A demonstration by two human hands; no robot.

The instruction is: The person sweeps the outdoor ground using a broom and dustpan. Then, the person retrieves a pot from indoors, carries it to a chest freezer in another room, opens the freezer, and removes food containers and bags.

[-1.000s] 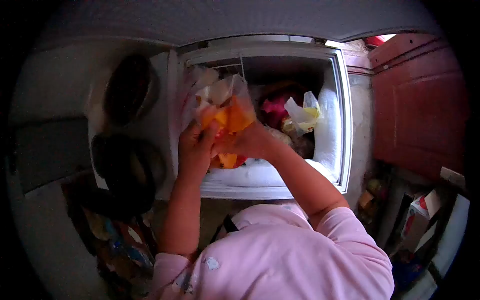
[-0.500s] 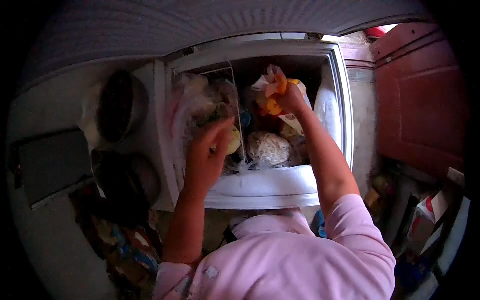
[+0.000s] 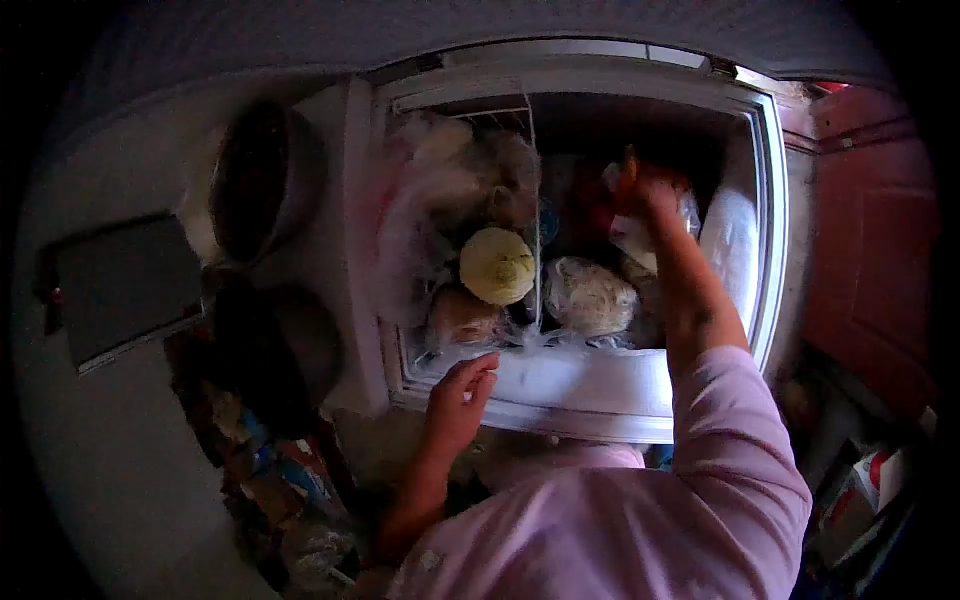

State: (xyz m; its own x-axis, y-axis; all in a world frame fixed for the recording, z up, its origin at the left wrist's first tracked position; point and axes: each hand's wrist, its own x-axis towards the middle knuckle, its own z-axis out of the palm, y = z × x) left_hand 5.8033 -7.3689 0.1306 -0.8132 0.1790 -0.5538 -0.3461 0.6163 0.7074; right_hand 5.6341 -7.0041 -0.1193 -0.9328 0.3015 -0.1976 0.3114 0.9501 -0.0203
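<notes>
Inside an open chest freezer, my right hand reaches down at the back right, its fingers closed on the top of a plastic bag. Shadow hides most of what the bag contains. My left hand is over the front left rim, fingers curled together, with nothing visible in them. Beyond it, a round pale yellow-green item sits in a wire basket with cloudy plastic bags. A knotted clear bag of pale food lies right of the basket.
White frosty padding lines the freezer's front wall, and more covers the right side. Large dark pots stand to the left, near a grey flat panel. A red cabinet door is at the right.
My right hand has lowered the bag with orange and yellow contents deeper into the freezer. My left hand has drawn back from the basket to the front rim, uncovering the round item.
</notes>
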